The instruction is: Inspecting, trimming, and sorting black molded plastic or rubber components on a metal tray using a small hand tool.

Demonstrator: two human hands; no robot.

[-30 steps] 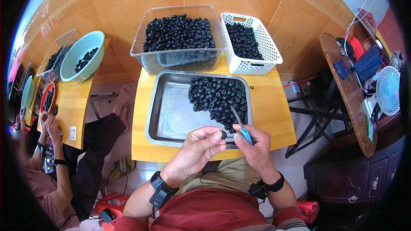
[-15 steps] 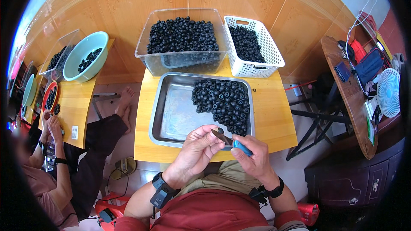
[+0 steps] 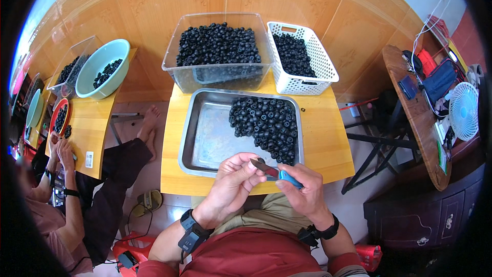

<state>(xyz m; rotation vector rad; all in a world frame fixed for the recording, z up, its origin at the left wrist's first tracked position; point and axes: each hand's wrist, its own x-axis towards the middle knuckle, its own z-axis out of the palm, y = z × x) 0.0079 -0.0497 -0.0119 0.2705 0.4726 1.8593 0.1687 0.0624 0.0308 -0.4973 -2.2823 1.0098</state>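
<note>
My right hand [image 3: 307,190] grips a small knife [image 3: 290,178] by its blue handle, the blade pointing left toward my left hand [image 3: 231,180]. The fingers of the left are pinched round a small black round piece [image 3: 261,160], mostly covered by fingertips and blade. The blade lies against or just over this piece; which of the two, I cannot tell. Just beyond both hands stands a metal tray [image 3: 212,128]. A heap of black round pieces [image 3: 267,125], several showing a hole in the middle, fills the tray's right side.
Behind the tray stand a clear plastic bin [image 3: 220,75] and a white perforated basket [image 3: 312,88], both holding black pieces. At left, another person's hands [image 3: 62,149] work beside a red bowl [image 3: 53,115] and a pale green basin [image 3: 105,90]. A wooden side table [image 3: 417,123] bears a fan [image 3: 464,110].
The knife blade has tilted and shifted slightly at my left fingertips, showing more of its side. Both hands stay nearly in place, with the same grips.
</note>
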